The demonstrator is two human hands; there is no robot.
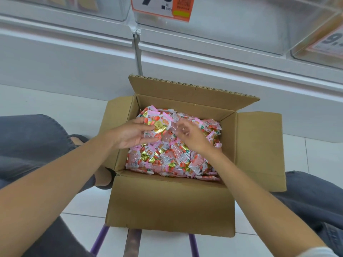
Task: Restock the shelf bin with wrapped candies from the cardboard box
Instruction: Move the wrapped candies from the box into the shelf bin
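Looking straight down into an open cardboard box (167,206) with all four flaps folded out, packed close to the rim with wrapped candies (167,160). They're small pink and white packets with red strawberry prints and gold patches.

The left hand (130,135) is at the far-left corner of the box, palm turned up a bit. It grips a small bunch of candies (157,126), with the thumb on top and the fingers (146,140) curled underneath. The right hand (193,138) is just beside it, over the middle of the pile. Its fingers (182,127) are bent down toward the packets, but they're smeared with blur, so I can't tell if they're pinching anything or just touching the top layer.

All the candy I can make out is in the box or in that left hand. The clear shelf bin (222,25) sits up on the white shelving at the top of the view, well apart from the box, with an orange price tag (163,6) clipped at its left corner. Another clear bin with its own tag is off to the right.

The box rests on something with purple legs (99,240), and I can't tell what it is. It stands over a white tiled floor (55,104). The person's knees in dark grey trousers (27,138) frame the box on both sides, and a foot in a dark slipper (104,179) pokes out by the box's left wall.
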